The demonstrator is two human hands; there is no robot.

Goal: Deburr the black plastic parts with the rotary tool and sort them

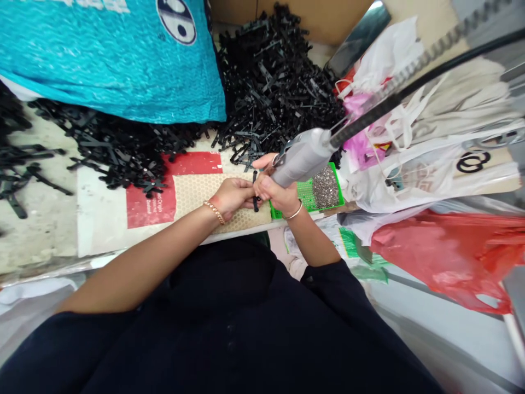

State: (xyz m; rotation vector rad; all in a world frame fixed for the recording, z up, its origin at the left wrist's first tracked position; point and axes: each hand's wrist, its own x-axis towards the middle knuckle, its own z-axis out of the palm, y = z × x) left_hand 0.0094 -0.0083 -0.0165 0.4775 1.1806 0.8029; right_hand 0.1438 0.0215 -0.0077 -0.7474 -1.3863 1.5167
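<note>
My left hand (234,196) pinches a small black plastic part (255,191) that stands lengthwise over the honeycomb-patterned mat (197,194). My right hand (279,191) is wrapped round a grey electric screwdriver (302,156), whose cord runs up to the right. The driver's tip is hidden behind my right fingers, close to the black part. Under and beside my right wrist sits a bright green basket (341,189) with a heap of small metal screws (326,187) in its right side.
A big pile of black plastic parts (279,87) lies at the back, with another heap (118,148) to the left. A blue bag (123,65) covers some of them. Plastic bags, one of them red (451,251), crowd the right. The coiled cable (443,49) crosses the upper right.
</note>
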